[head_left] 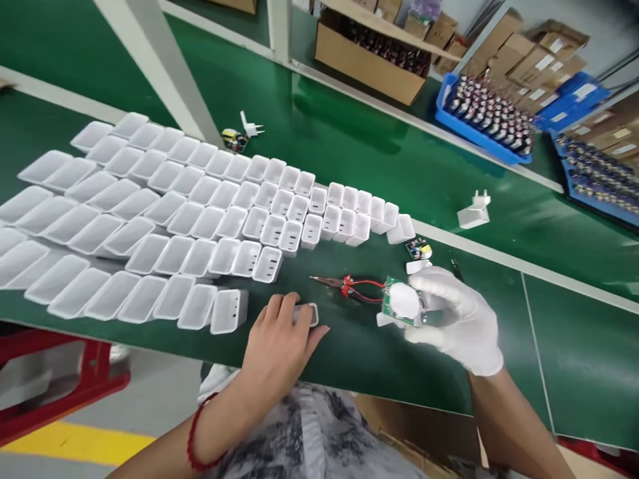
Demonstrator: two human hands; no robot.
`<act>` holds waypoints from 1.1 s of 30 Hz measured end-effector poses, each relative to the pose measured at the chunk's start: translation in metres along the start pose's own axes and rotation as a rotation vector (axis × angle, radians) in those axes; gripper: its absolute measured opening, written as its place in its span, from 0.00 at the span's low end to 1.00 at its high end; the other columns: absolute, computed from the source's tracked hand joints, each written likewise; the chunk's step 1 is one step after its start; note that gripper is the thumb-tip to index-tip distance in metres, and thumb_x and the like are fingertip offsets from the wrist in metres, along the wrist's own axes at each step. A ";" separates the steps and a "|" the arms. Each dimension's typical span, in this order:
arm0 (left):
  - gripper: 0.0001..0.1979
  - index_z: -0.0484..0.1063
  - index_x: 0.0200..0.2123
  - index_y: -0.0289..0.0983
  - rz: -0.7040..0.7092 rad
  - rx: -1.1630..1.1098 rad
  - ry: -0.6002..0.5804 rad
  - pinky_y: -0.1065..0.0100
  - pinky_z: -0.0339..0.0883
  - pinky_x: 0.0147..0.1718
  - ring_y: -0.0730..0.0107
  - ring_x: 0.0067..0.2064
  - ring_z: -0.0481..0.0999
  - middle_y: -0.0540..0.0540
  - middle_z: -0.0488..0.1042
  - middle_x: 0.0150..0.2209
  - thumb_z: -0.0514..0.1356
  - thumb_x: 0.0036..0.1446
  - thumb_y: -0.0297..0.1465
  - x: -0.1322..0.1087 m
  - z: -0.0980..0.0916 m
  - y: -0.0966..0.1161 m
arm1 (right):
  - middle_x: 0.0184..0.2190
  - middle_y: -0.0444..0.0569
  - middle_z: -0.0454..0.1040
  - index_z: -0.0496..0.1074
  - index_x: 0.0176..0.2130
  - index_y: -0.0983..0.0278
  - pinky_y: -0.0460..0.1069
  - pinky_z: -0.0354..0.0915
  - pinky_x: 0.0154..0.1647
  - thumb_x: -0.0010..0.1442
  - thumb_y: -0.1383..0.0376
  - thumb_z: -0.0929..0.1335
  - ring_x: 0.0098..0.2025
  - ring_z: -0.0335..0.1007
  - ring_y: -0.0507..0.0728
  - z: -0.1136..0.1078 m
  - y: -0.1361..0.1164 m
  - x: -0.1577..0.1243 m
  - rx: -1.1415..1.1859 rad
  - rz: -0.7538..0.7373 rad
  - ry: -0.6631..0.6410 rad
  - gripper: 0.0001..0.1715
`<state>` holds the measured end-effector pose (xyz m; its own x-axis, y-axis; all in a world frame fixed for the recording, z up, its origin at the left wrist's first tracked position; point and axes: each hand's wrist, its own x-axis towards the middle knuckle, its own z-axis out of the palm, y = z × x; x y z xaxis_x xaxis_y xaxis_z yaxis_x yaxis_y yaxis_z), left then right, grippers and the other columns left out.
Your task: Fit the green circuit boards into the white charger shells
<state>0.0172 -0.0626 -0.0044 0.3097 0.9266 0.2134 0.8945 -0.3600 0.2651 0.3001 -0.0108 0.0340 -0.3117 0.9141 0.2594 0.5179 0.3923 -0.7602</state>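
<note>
My left hand [279, 342] is bare and rests on the green table's near edge, its fingers closed around a white charger shell [308, 313]. My right hand [456, 319], in a white glove, grips a green circuit board [394, 303] with a white plug part against it. Red-handled pliers [349, 286] lie on the table between my hands. Several rows of empty white charger shells [200, 219] stand side by side to the left.
A finished white plug [474, 211] lies on the far table, another small plug [249, 126] and a loose board [233, 138] further back. Blue trays of components [486, 116] and cardboard boxes [369, 56] line the back. A white frame post [150, 63] crosses the table.
</note>
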 end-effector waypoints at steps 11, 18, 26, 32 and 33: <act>0.40 0.55 0.63 0.38 -0.060 -0.522 -0.217 0.46 0.73 0.49 0.45 0.53 0.71 0.35 0.68 0.58 0.70 0.50 0.38 -0.038 0.014 -0.035 | 0.39 0.51 0.75 0.66 0.54 0.61 0.59 0.65 0.43 0.50 0.54 0.78 0.41 0.72 0.62 0.052 -0.054 0.019 -0.435 -0.314 -0.232 0.37; 0.30 0.59 0.61 0.34 -0.016 -0.685 -0.182 0.49 0.71 0.54 0.49 0.58 0.66 0.36 0.71 0.54 0.62 0.56 0.27 -0.010 0.032 -0.050 | 0.37 0.52 0.76 0.72 0.46 0.65 0.58 0.61 0.44 0.52 0.57 0.75 0.41 0.71 0.62 0.068 -0.082 0.039 -0.630 -0.339 -0.398 0.24; 0.28 0.58 0.61 0.37 -0.060 -0.774 -0.238 0.48 0.69 0.57 0.51 0.62 0.63 0.39 0.69 0.55 0.61 0.59 0.30 -0.006 0.035 -0.059 | 0.35 0.50 0.74 0.75 0.42 0.65 0.57 0.57 0.44 0.55 0.56 0.70 0.40 0.67 0.62 0.085 -0.091 0.068 -0.857 -0.325 -0.641 0.19; 0.27 0.58 0.61 0.38 -0.068 -0.759 -0.239 0.49 0.70 0.56 0.52 0.60 0.65 0.40 0.69 0.55 0.60 0.59 0.29 -0.006 0.037 -0.057 | 0.35 0.51 0.74 0.74 0.42 0.66 0.58 0.57 0.45 0.56 0.56 0.70 0.42 0.66 0.63 0.085 -0.092 0.072 -0.882 -0.369 -0.683 0.18; 0.27 0.58 0.61 0.39 -0.071 -0.755 -0.239 0.49 0.71 0.55 0.52 0.60 0.65 0.40 0.69 0.54 0.60 0.59 0.29 -0.006 0.038 -0.057 | 0.35 0.51 0.74 0.74 0.41 0.66 0.58 0.57 0.45 0.56 0.56 0.70 0.43 0.66 0.64 0.085 -0.092 0.072 -0.881 -0.376 -0.693 0.18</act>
<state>-0.0235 -0.0435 -0.0560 0.3975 0.9175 -0.0132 0.4812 -0.1962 0.8544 0.1620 0.0102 0.0715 -0.7868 0.5820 -0.2052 0.5878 0.8081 0.0383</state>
